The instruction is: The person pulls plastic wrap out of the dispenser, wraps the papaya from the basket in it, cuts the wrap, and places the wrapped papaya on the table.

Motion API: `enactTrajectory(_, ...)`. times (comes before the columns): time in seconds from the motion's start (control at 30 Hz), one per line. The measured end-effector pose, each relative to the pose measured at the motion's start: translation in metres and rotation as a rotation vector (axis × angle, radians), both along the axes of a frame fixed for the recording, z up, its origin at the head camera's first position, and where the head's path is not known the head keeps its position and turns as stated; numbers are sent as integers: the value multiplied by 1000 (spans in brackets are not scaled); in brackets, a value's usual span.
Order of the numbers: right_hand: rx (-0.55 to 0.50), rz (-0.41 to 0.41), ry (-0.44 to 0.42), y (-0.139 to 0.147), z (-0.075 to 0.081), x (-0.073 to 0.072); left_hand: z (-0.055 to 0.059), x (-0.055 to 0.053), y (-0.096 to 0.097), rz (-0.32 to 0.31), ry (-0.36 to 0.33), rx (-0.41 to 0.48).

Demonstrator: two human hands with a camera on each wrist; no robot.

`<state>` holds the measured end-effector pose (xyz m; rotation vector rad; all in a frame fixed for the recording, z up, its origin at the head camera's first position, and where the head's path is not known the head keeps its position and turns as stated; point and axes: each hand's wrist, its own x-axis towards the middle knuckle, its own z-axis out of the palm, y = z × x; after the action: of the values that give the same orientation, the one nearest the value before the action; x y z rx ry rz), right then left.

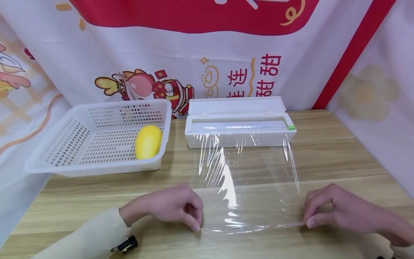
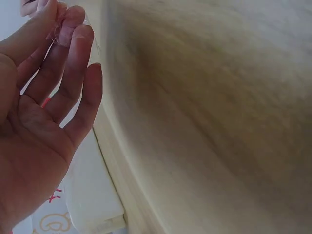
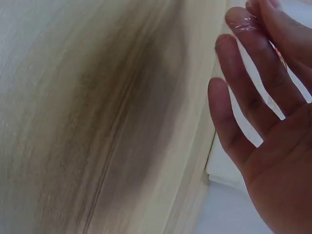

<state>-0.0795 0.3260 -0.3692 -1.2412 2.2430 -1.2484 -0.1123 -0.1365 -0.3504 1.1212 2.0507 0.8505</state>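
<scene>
A sheet of clear plastic wrap (image 1: 249,190) stretches from a white dispenser box (image 1: 239,139) toward the person. At its near left corner the left hand (image 1: 178,205) pinches the film between thumb and fingers. The right hand (image 1: 339,210) pinches the near right corner the same way. Between them the film's front edge sags slightly and catches bright glare. In the left wrist view, crumpled film shows at the fingertips of the left hand (image 2: 48,92). Film also clings to a fingertip of the right hand (image 3: 268,92) in the right wrist view. The dispenser's lid (image 1: 236,105) stands raised behind it.
Left of the dispenser stands a white perforated basket (image 1: 97,168) with a yellow, lemon-like fruit (image 1: 148,142) inside. A green slider (image 1: 291,127) sits at the dispenser's right end. Printed cloth (image 1: 181,46) hangs behind the wooden table (image 1: 339,154).
</scene>
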Motion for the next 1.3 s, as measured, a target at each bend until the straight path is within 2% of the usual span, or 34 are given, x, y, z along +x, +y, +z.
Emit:
enactTrajectory(0.23, 89, 28, 82, -7, -8, 1, -8, 0, 0, -23, 64, -12)
enactTrajectory(0.47, 148, 15, 273, -11, -16, 7, -9, 4, 1, -27, 83, -42)
enactTrajectory(0.6, 135, 1, 296, -11, -17, 11, -10, 4, -1, -45, 131, -42)
enactTrajectory(0.73, 131, -31, 288, -9, -20, 12, -11, 4, -4, -37, 159, -47)
enactTrajectory(0.93, 150, -96, 327, -8, -28, 14, -14, 8, -9, 62, 164, -70)
enactTrajectory(1.07, 217, -191, 279, -8, -31, 19, -16, 10, -11, 164, 170, -99)
enactTrajectory(1.17, 247, -255, 239, -7, -33, 22, -18, 10, -12, 229, 250, -163)
enactTrajectory(1.3, 245, -332, 285, -6, -35, 27, -20, 8, -12, 286, 352, -237)
